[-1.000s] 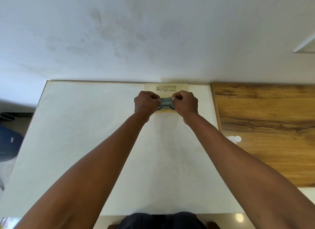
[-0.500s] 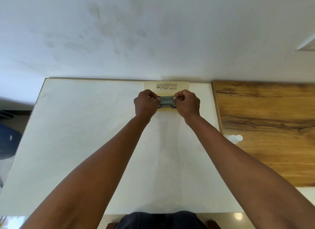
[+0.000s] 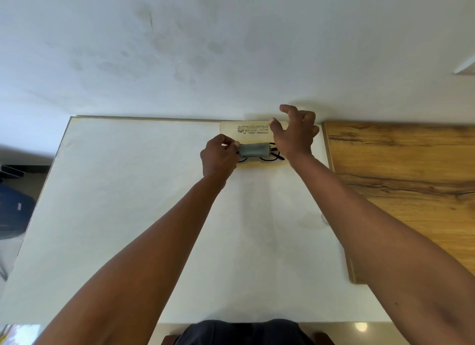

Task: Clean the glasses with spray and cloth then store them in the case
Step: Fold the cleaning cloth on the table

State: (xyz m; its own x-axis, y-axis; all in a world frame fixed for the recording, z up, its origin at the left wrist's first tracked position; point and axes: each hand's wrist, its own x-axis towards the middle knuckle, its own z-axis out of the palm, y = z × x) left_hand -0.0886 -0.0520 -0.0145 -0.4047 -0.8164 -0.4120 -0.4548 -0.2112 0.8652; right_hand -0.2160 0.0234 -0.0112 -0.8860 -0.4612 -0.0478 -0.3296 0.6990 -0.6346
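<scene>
Upper centre, our left hand pinches the grey cloth rolled over the glasses in the open case. Our right hand hovers, fingers spread, hiding the case's right end. White table, wooden board right, white wall behind.

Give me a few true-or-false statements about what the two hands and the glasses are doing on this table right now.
1. The glasses lie in the open case. True.
2. A grey cloth lies rolled over the glasses. True.
3. The right hand grips the cloth. False: it is raised above the case lid, fingers spread, holding nothing.
4. The left hand rests flat on the table. False: its fingers pinch the cloth's left end.
5. The case sits at the table's far edge. True.
</scene>
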